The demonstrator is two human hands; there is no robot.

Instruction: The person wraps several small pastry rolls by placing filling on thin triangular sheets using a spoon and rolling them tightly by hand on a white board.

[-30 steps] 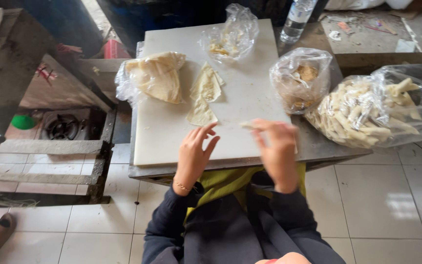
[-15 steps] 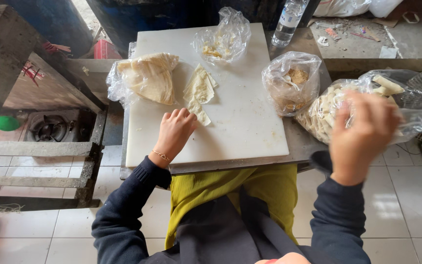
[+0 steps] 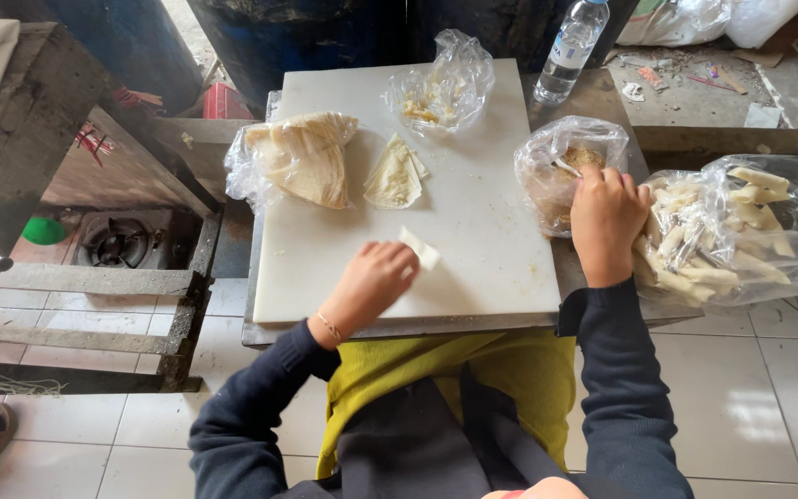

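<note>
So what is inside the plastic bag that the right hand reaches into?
The plastic bag holds a brownish crumbly filling. The right hand covers its front part, so any tool there is hidden.

We have one view only, from a camera on the person's head, looking steeply down and forward over the white cutting board (image 3: 473,222) at close range, with the lap and tiled floor (image 3: 750,388) along the bottom edge.
</note>
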